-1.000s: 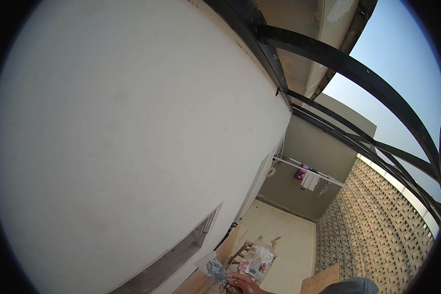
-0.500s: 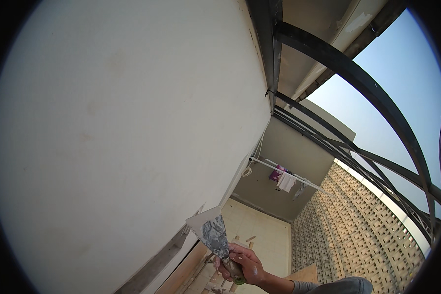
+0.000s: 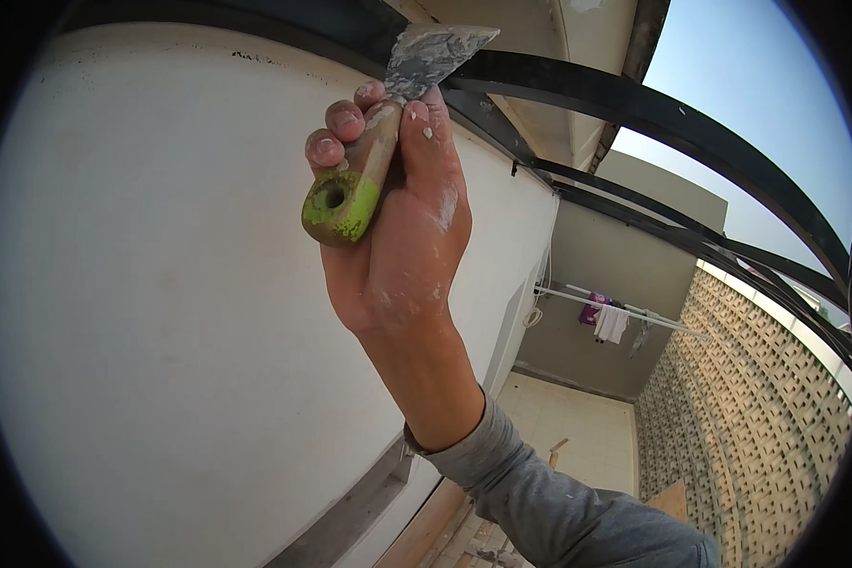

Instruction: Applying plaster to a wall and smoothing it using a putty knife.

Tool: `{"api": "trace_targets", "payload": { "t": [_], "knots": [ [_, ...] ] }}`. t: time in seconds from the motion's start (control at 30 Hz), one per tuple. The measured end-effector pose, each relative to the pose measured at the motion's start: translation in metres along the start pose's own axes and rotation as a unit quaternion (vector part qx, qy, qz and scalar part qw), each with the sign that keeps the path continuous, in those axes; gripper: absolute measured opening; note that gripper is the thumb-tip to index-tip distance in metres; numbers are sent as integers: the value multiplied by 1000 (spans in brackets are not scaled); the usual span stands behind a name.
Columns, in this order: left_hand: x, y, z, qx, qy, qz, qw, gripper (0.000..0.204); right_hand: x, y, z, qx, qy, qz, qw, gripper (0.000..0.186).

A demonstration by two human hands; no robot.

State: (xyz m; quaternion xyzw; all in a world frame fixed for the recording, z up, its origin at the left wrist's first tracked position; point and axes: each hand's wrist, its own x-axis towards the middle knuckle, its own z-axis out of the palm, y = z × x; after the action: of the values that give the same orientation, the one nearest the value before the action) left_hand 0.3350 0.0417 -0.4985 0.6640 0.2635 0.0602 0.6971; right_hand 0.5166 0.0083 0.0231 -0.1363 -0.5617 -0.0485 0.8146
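Observation:
My right hand [image 3: 402,204] is raised high, palm side toward me, with its fingers wrapped around the handle of a putty knife [image 3: 431,59]. The knife's handle is worn brown with a green end that has a hole in it. Its flared metal blade points up and is smeared with grey-white filler. White smears also mark my fingers, thumb and palm. Behind the hand spreads a large white wall [image 3: 180,284] with faint darker patches. The blade overlaps a dark metal beam along the wall's top; whether it touches it I cannot tell. My left hand is out of view.
Dark curved metal bars [image 3: 672,109] run overhead at the right. Beyond hangs a white drying rail [image 3: 625,312] with cloths. A patterned block wall [image 3: 738,398] stands at the right. Below are a pale tiled floor [image 3: 587,431] and wooden planks [image 3: 426,530].
My right hand has risen from low by the wall's lower edge to near its top, still holding the putty knife. The view has shifted, bringing the wall's upper edge and beam into sight.

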Motion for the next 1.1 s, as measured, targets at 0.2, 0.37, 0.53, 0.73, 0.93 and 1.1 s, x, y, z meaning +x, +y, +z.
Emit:
{"api": "trace_targets", "payload": {
  "t": [0.2,0.37,0.53,0.73,0.93,1.1],
  "knots": [
    [-20,10,-15,26,27,45,998,25,58,2,15,62,40,-55,996,24],
    [-28,8,-25,-1,52,92,994,35,90,-23,42,36,168,-75,982,17],
    [-33,16,-27,45,63,143,987,54,142,-27,14,51,201,-115,971,13],
    [-38,13,-24,69,77,118,988,54,133,-23,32,-37,232,-192,953,24],
    [-40,11,-23,71,68,134,986,53,148,-31,32,-42,243,-135,960,37],
    [-42,13,-23,45,72,113,990,53,109,-15,37,-99,164,-150,970,41]
  ]
}}
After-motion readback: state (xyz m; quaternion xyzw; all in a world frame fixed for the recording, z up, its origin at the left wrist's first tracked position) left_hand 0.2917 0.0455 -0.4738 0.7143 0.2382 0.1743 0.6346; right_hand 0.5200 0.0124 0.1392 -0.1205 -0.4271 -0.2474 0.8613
